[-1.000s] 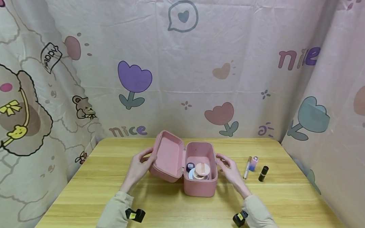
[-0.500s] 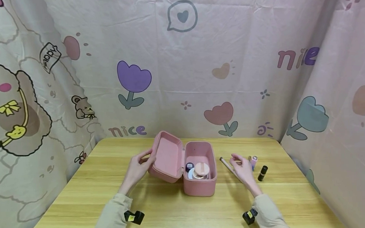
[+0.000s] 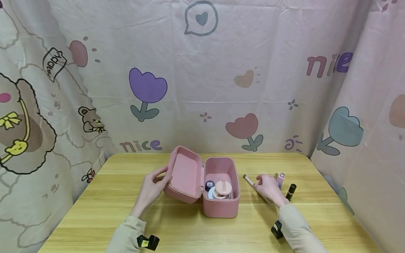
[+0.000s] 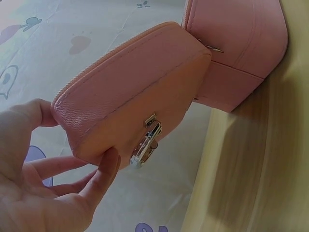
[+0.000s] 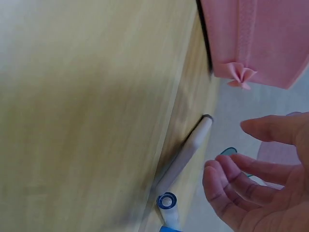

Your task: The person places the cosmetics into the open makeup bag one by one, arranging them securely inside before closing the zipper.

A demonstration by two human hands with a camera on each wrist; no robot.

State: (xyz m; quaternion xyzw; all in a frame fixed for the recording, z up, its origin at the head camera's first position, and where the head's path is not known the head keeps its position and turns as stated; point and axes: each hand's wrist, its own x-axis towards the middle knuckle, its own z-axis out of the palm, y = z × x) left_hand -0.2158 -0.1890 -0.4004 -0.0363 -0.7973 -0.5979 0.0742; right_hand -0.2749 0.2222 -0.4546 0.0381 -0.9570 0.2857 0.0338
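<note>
A pink vanity case [image 3: 221,208] stands on the table with its lid [image 3: 186,172] swung out to the left. My left hand [image 3: 153,187] grips the lid's outer edge, thumb on the rim and fingers beneath, as the left wrist view shows. Inside the case lie a round powder puff [image 3: 223,187], a dark-lidded jar [image 3: 210,185] and a pale round compact, partly hidden. Right of the case, my right hand [image 3: 270,187] hovers by a slim pale stick with a dark end [image 5: 186,157]. Its fingers are loosely bent, with nothing between thumb and fingertips.
Beyond the right hand are a pink tube [image 3: 281,179] and a black lipstick-like tube [image 3: 291,192]. A white tube with a blue ring end [image 5: 167,205] lies near the stick. Printed curtains hang behind the wooden table [image 3: 180,237].
My right hand has moved right, away from the case's side, and then lowered slightly. The slim stick now shows on the table where the hand was. The left hand stays on the lid.
</note>
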